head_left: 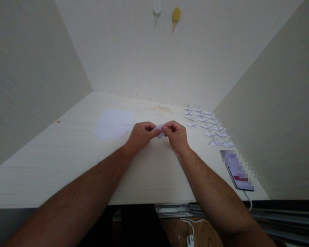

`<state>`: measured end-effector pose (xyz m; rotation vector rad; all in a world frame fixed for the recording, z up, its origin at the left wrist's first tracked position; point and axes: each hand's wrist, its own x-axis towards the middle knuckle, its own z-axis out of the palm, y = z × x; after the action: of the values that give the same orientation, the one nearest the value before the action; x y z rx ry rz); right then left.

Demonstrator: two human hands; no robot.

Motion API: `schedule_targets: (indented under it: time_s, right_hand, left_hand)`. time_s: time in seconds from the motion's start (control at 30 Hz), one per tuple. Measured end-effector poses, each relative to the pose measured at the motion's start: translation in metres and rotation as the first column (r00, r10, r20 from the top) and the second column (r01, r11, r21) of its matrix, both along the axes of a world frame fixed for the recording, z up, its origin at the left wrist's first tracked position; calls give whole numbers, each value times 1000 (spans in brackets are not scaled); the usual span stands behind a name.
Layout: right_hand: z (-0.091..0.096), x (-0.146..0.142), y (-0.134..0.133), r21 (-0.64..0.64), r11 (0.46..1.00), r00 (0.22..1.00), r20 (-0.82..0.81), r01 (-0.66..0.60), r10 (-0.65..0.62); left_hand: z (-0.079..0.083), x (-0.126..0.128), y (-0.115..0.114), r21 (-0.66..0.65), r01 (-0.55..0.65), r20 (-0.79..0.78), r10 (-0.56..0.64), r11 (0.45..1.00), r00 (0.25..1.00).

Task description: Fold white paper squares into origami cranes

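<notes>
A small folded piece of white paper point(159, 131) is held just above the middle of the table between my two hands. My left hand point(143, 133) pinches its left side, thumb on the near face. On the opposite side my right hand point(175, 134) grips the paper between thumb and fingers. The fingers partly cover it, so its exact folded shape is hard to make out. To the right of my right hand, several white folded paper cranes point(208, 133) stand in rows on the table.
White paper sheets point(114, 123) lie left of my hands. A phone point(238, 171) with a white cable point(249, 200) rests at the right front of the table point(149, 178). Walls enclose the left, back and right. Two hooks, one yellow point(176, 15), hang on the back wall.
</notes>
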<state>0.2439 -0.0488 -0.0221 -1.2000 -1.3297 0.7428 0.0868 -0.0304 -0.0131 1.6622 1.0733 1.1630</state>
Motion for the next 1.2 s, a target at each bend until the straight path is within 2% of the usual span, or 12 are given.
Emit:
schedule_targets:
  time_s: [0.1,0.27,0.47,0.7,0.9,1.2]
  right_hand:
    - [0,0,0,2,1000,1000,-1,-14,14]
    - [3,-1,-4,26,999,999,47,-27,26]
    - [2,-1,-4,25,1000,997,73,-14,13]
    - [1,1,-2,17,1000,999,33,-23,23]
    - [-2,3,0,12,1000,1000,-29,-9,9]
    - [-2,1,-1,42,999,996,-86,-5,9]
  left_hand:
    - [1,0,-1,11,-22,29,21,1000,999]
    - [-1,0,-1,108,21,-91,-11,994,996]
    - [-3,0,-1,179,-7,-170,38,984,985]
    - [-4,-1,-1,137,-1,-143,20,991,989]
    - [-4,-1,0,28,9,2,-9,1000,1000]
    - [-10,0,2,38,-19,35,17,999,999]
